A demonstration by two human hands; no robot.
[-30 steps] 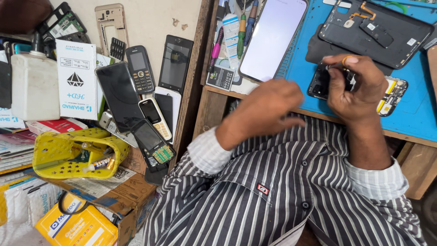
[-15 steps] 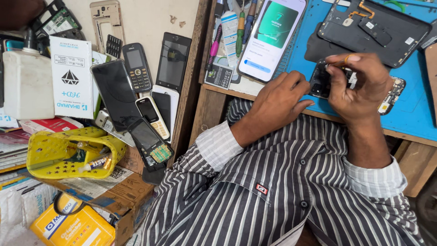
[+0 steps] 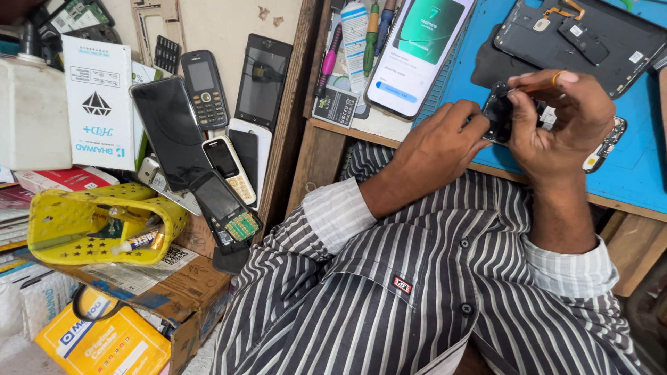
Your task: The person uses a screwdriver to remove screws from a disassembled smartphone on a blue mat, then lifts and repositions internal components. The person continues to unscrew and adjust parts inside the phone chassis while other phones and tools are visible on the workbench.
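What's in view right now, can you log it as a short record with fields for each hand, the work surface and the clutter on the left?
left hand: left hand at the edge of a small dark phone part, fingertips touching it
right hand: right hand grips the same part from the other side
surface: blue mat on a wooden bench
near the hands: lit smartphone, opened phone back
left clutter: old keypad phones, yellow basket, white box
clothing: striped shirt

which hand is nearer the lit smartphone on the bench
Left. The left hand lies just below the lit smartphone, nearly touching its lower edge; the right hand is farther right, over the blue mat.
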